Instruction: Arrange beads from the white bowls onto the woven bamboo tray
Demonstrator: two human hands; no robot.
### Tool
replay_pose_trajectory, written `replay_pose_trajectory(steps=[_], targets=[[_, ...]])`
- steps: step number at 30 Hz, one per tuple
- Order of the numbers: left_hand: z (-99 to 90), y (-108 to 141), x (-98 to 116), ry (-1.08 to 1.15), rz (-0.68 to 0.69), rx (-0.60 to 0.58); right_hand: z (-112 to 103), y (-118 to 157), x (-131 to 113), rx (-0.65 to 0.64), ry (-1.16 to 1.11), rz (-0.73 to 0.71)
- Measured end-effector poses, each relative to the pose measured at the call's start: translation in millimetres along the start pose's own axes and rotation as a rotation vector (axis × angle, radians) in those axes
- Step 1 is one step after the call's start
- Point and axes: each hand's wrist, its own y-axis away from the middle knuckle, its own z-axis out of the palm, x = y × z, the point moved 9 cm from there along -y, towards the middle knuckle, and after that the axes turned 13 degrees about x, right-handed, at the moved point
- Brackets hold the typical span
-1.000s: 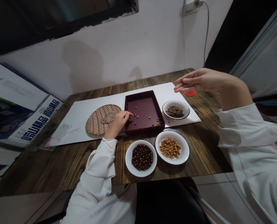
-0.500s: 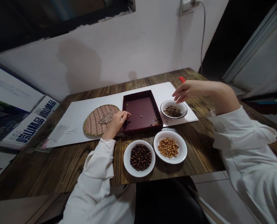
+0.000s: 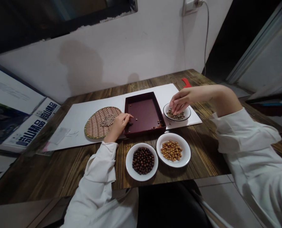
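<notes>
My left hand lies at the left wall of a maroon box, its fingers reaching over the rim, apart and with nothing visible in them. Inside the box are scattered beads, with a small mixed cluster in the near right corner. My right hand dips into a white dark-rimmed bowl right of the box. Its fingers are bunched and point down at the greyish-brown beads; whatever lies between the fingertips is hidden.
Left of the box, a round woven mat carries a pile of pale beads. Nearer me stand a bowl of dark brown beads and a bowl of yellow-brown beads. A red object lies behind my right hand; printed boxes are far left.
My right hand has come down and left, from above the bowl to its beads. One pale bead in the box has rolled left. My left hand has barely moved.
</notes>
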Motion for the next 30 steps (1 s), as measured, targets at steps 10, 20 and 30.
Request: replay_pose_trajectory(steps=[10,20,30], targets=[[1.2,-0.9,0.3,-0.008,-0.02,-0.022,125.8,-10.9,-17.7,-0.52,-0.316,0.004],[2.4,-1.4,1.7,-0.011,-0.004,-0.03,139.9,-31.6,-29.8,-0.276,-0.743,0.024],[2.9,-1.8,2.5,-0.017,-0.013,-0.046,129.2,-34.1,-35.4,-0.19,-0.784,0.038]])
